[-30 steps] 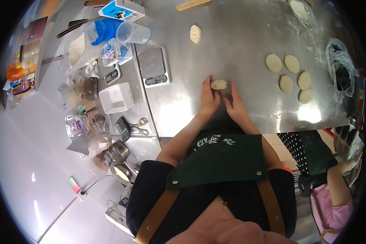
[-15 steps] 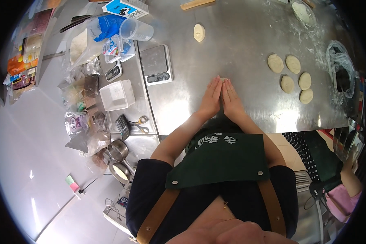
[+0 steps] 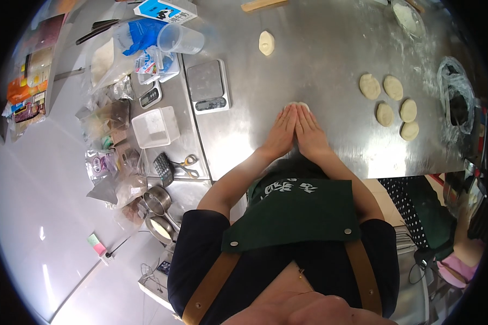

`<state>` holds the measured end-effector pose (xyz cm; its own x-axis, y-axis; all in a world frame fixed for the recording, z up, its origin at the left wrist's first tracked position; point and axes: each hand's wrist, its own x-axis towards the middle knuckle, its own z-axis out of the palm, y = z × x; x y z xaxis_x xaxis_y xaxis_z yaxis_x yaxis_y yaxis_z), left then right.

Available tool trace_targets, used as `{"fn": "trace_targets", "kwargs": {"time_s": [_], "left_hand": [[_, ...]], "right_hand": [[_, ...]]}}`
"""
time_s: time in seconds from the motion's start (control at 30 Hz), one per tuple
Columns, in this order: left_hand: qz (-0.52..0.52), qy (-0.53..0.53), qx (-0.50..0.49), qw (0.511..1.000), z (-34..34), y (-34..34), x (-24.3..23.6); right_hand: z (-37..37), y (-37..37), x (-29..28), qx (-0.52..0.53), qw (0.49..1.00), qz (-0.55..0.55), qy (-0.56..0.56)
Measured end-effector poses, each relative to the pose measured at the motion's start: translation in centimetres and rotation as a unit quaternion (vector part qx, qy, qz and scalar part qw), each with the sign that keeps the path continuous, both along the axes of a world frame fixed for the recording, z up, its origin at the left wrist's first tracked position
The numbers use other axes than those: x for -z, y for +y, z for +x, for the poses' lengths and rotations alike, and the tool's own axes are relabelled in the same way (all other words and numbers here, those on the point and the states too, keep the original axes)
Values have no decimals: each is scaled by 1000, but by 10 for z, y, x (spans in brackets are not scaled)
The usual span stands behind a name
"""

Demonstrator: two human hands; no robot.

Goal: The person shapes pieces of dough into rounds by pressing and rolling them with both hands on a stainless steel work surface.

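Note:
My left hand [image 3: 281, 131] and my right hand [image 3: 310, 131] lie side by side, fingers outstretched and touching along their inner edges. Under the fingertips is a piece of pale dough [image 3: 303, 105]; only its far rim shows, and the rest is hidden by my hands. Beyond them on the steel table [image 3: 244, 86] rests a single oval dough piece [image 3: 266, 43] with a marked centre. To the right, several flattened dough rounds [image 3: 385, 115] are grouped together, two of them touching.
A digital scale [image 3: 205, 85] stands left of my hands. Further left are a white plastic tub [image 3: 156, 128], scissors [image 3: 185, 166], a clear measuring jug [image 3: 181, 39] and bags. A floury bowl [image 3: 408, 20] and crumpled plastic wrap [image 3: 454, 92] lie right. Another person [image 3: 436, 216] is at lower right.
My hands have flattened over the dough, and more of its pale edge shows past the fingertips. The other person at the lower right has shifted slightly.

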<state>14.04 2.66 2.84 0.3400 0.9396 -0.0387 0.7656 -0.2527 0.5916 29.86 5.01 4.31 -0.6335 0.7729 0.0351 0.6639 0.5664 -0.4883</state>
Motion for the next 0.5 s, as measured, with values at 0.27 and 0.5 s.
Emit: {"fn": "trace_targets", "kwargs": {"time_s": [0.27, 0.5], "left_hand": [[9, -13, 15, 1000, 4, 10, -3], [-3, -19, -5, 1000, 5, -6, -2]], "right_hand": [[-1, 5, 0, 3, 998, 10, -54], [-4, -12, 2, 4, 998, 14, -65]]}}
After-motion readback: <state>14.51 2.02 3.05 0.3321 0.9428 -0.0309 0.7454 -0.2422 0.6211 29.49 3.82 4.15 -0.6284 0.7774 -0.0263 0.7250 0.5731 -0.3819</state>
